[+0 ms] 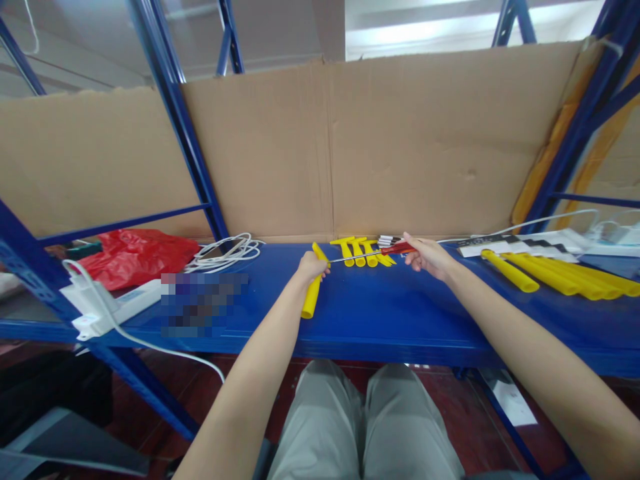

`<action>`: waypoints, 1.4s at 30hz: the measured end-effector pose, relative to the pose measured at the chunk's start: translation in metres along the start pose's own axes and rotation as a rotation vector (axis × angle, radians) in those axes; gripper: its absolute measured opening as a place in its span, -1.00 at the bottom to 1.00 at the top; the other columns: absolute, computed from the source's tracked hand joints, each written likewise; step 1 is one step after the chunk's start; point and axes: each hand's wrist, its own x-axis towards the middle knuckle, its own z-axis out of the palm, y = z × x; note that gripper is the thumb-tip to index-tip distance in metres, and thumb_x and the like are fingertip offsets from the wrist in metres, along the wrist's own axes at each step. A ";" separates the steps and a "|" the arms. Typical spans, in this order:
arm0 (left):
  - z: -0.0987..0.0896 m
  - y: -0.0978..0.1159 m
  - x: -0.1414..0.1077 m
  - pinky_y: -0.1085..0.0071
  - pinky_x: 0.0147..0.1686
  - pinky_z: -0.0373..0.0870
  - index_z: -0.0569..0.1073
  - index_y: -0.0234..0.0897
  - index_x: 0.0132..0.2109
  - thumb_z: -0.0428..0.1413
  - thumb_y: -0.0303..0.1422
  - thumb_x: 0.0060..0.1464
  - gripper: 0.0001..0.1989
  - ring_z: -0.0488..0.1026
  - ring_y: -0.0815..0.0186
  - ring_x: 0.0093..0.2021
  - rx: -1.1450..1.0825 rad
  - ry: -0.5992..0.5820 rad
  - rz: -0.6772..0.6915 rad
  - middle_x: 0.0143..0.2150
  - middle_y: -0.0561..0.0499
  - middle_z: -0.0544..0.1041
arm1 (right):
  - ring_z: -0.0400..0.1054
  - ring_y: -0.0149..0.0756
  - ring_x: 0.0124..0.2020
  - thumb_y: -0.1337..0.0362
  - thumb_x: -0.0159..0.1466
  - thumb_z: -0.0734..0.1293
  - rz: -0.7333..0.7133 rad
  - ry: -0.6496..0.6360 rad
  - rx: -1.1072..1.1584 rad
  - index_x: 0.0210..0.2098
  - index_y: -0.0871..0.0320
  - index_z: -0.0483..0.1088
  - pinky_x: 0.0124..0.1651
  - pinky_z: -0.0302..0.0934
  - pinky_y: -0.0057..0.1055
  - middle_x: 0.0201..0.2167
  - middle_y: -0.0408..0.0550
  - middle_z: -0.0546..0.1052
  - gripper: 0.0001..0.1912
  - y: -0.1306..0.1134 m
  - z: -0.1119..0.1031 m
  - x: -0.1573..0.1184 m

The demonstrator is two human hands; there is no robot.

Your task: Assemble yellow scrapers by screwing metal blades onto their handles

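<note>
The left hand [311, 265], its fingers curled shut, is gripping the middle of a smooth yellow tubular piece [311, 297] whose long axis is running away from the body, its near end pointing back toward the knees, while the right hand [425, 257], loosely half-curled, is holding a red-handled screwdriver [395, 248] whose thin metal shaft is pointing leftward at that piece. Between and beyond the hands, T-shaped yellow parts [359, 253] are lying before a creased cardboard panel [425, 147], which is blocking the far side; right of the right hand, yellow tubes [543, 273] are resting, and left of the left hand, a crinkled red plastic bag [140, 257] is slumping.

Bare forearms [250, 360] stretched forward, left hand [312, 265] curled closed, right hand [425, 257] pinching
</note>
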 end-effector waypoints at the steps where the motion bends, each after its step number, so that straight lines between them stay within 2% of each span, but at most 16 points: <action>1: 0.000 0.000 0.000 0.54 -0.57 0.32 0.51 -0.53 -0.35 0.05 -0.63 0.00 -0.87 0.30 0.50 -0.68 -0.002 -0.001 -0.003 -0.57 -0.02 0.51 | 0.19 -0.50 -0.78 0.04 0.25 0.27 0.017 0.010 0.023 -0.27 0.26 0.41 -0.74 0.04 -0.59 -0.77 -0.15 0.38 -0.64 -0.001 0.000 0.000; 10: 0.001 -0.003 0.005 0.55 -0.56 0.32 0.50 -0.49 -0.36 0.07 -0.62 0.01 -0.89 0.31 0.50 -0.67 -0.025 0.002 0.023 -0.58 0.01 0.49 | 0.22 -0.48 -0.75 -0.01 0.27 0.21 0.189 0.013 0.152 -0.36 0.17 0.38 -0.66 0.10 -0.57 -0.78 -0.18 0.37 -0.64 -0.002 0.003 0.001; 13: 0.001 -0.005 0.007 0.54 -0.54 0.33 0.49 -0.48 -0.41 0.08 -0.61 0.00 -0.89 0.32 0.49 -0.66 -0.014 0.011 0.009 -0.59 0.01 0.49 | 0.24 -0.45 -0.74 0.01 0.30 0.17 0.235 -0.042 0.146 -0.37 0.17 0.36 -0.63 0.14 -0.54 -0.75 -0.15 0.41 -0.64 -0.003 0.000 0.002; 16: 0.000 -0.005 0.008 0.53 -0.53 0.34 0.49 -0.46 -0.42 0.07 -0.60 0.00 -0.88 0.33 0.48 -0.66 -0.008 0.021 -0.004 -0.60 0.02 0.47 | 0.25 -0.44 -0.71 0.14 0.33 0.17 0.256 -0.125 0.142 -0.36 0.17 0.36 -0.60 0.17 -0.52 -0.69 -0.12 0.45 -0.73 -0.003 -0.003 0.003; 19: -0.001 -0.005 0.008 0.54 -0.52 0.35 0.49 -0.45 -0.42 0.07 -0.60 0.00 -0.88 0.34 0.48 -0.66 -0.009 0.021 -0.001 -0.61 0.02 0.47 | 0.28 -0.46 -0.68 0.29 0.33 0.17 0.217 -0.130 0.143 -0.38 0.19 0.36 -0.56 0.21 -0.53 -0.64 -0.10 0.49 -0.79 -0.002 -0.005 0.003; 21: -0.001 -0.005 0.008 0.54 -0.52 0.35 0.50 -0.46 -0.42 0.07 -0.61 -0.01 -0.88 0.34 0.48 -0.66 -0.005 0.020 0.002 -0.60 0.02 0.48 | 0.28 -0.47 -0.67 0.32 0.32 0.19 0.160 -0.099 0.109 -0.41 0.20 0.35 -0.58 0.18 -0.55 -0.64 -0.09 0.48 -0.81 0.000 -0.005 0.002; 25: -0.001 -0.006 0.009 0.55 -0.55 0.34 0.50 -0.48 -0.40 0.05 -0.62 -0.01 -0.87 0.33 0.48 -0.67 0.000 0.028 -0.006 -0.58 -0.02 0.49 | 0.26 -0.48 -0.70 0.32 0.27 0.27 0.070 -0.055 0.022 -0.38 0.22 0.36 -0.66 0.09 -0.58 -0.66 -0.09 0.47 -0.89 0.003 -0.005 0.002; 31: -0.001 -0.005 0.010 0.54 -0.56 0.34 0.51 -0.50 -0.37 0.04 -0.62 0.00 -0.85 0.34 0.48 -0.67 0.001 0.029 -0.002 -0.53 -0.06 0.53 | 0.27 -0.51 -0.67 0.33 0.25 0.30 0.072 0.002 0.089 -0.32 0.25 0.39 -0.64 0.16 -0.58 -0.55 -0.03 0.52 -0.91 0.002 -0.001 0.004; 37: 0.000 -0.006 0.011 0.55 -0.57 0.34 0.51 -0.52 -0.35 0.04 -0.62 0.00 -0.86 0.33 0.49 -0.68 -0.015 0.024 0.008 -0.53 -0.05 0.53 | 0.22 -0.54 -0.72 0.35 0.24 0.31 0.010 0.059 0.061 -0.31 0.26 0.39 -0.68 0.11 -0.61 -0.61 -0.06 0.50 -0.93 0.003 0.003 0.002; 42: 0.002 -0.008 0.013 0.54 -0.58 0.33 0.52 -0.53 -0.33 0.03 -0.63 0.00 -0.84 0.32 0.49 -0.69 -0.014 0.019 0.020 -0.55 -0.05 0.53 | 0.19 -0.55 -0.77 0.25 0.25 0.31 0.025 0.098 0.010 -0.27 0.22 0.40 -0.71 0.03 -0.62 -0.65 -0.09 0.50 -0.85 0.003 0.003 0.001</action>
